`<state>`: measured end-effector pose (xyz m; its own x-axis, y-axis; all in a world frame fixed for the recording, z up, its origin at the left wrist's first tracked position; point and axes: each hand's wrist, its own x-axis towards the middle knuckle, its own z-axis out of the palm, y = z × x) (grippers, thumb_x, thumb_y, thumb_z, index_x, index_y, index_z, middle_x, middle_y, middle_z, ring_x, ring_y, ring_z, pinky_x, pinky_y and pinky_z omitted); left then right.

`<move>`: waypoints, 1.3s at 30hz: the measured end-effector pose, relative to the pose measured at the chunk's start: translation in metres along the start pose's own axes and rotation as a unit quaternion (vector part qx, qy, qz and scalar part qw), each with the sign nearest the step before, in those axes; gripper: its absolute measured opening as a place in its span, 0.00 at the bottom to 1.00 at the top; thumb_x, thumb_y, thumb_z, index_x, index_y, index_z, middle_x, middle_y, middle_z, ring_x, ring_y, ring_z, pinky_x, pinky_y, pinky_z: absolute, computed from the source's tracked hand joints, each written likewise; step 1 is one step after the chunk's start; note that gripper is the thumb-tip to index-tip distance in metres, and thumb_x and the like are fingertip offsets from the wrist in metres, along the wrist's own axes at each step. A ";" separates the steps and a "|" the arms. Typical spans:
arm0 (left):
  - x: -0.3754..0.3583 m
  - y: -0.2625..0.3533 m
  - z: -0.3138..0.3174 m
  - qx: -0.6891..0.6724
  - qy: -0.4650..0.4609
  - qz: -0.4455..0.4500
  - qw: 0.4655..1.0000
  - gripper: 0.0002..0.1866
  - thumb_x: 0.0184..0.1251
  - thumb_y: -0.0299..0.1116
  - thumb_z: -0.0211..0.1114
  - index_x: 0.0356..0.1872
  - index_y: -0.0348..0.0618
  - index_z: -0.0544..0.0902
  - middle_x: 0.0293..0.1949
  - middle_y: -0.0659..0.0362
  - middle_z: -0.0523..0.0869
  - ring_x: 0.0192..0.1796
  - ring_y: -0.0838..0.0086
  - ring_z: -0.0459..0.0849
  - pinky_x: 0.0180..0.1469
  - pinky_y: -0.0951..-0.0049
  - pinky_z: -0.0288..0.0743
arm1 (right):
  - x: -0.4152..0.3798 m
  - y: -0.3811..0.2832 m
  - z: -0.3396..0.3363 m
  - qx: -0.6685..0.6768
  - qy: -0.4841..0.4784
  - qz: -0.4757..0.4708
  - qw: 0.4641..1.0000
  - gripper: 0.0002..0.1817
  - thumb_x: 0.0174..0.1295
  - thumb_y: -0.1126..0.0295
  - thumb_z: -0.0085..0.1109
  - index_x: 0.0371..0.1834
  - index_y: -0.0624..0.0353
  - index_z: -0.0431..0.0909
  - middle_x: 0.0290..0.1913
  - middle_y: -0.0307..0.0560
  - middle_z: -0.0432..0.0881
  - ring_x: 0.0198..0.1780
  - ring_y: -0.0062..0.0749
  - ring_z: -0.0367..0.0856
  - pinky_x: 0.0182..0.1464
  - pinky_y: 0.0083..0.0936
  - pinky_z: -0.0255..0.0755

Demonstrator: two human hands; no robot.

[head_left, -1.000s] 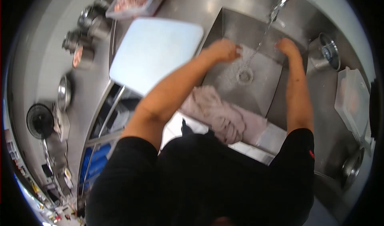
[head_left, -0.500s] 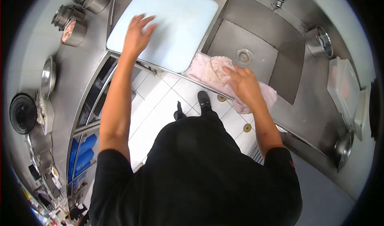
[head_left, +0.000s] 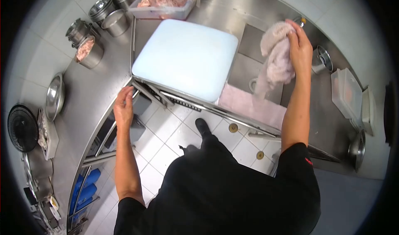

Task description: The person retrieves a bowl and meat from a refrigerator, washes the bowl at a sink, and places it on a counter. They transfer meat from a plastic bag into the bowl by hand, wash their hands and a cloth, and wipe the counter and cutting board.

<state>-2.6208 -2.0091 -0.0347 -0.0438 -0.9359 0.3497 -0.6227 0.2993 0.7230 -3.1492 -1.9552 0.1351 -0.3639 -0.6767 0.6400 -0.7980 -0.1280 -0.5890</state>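
My right hand (head_left: 301, 45) grips a pale pink cloth (head_left: 277, 58), lifted and hanging bunched above the sink (head_left: 249, 66). Another pink cloth (head_left: 251, 104) lies flat over the sink's front edge. Beside the left counter's edge, below the near left corner of the light blue cutting board (head_left: 187, 58), is my left hand (head_left: 124, 110); it is empty, with its fingers loosely bent. The board's surface is bare. The hanging cloth partly hides the sink's drain.
Behind the board stands a clear tub of raw meat (head_left: 166, 4). Metal pots (head_left: 115, 23), a pot of minced meat (head_left: 89, 52) and a steel bowl (head_left: 55, 95) line the left counter. Right of the sink are a metal container (head_left: 322, 59) and a clear plastic box (head_left: 347, 93).
My right hand has raised one pink cloth from the sink's front edge, up and to the right. My left hand has moved off the cutting board, down and to the left.
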 end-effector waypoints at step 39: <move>0.120 0.016 0.113 0.279 -0.088 0.010 0.956 0.31 0.61 0.52 0.63 0.63 0.52 0.73 0.70 0.49 0.63 0.75 0.49 0.52 0.73 0.40 0.37 | 0.100 0.088 0.263 -0.108 -0.425 0.128 0.890 0.21 0.54 0.69 0.55 0.52 0.64 0.79 0.34 0.60 0.83 0.33 0.40 0.81 0.41 0.35 0.73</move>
<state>-2.7245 -2.1379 -0.0485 -0.1611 -0.9625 0.2183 -0.9377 0.2182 0.2702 -3.1295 -2.2247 0.0171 -0.1262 -0.9790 -0.1602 -0.8481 0.1902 -0.4944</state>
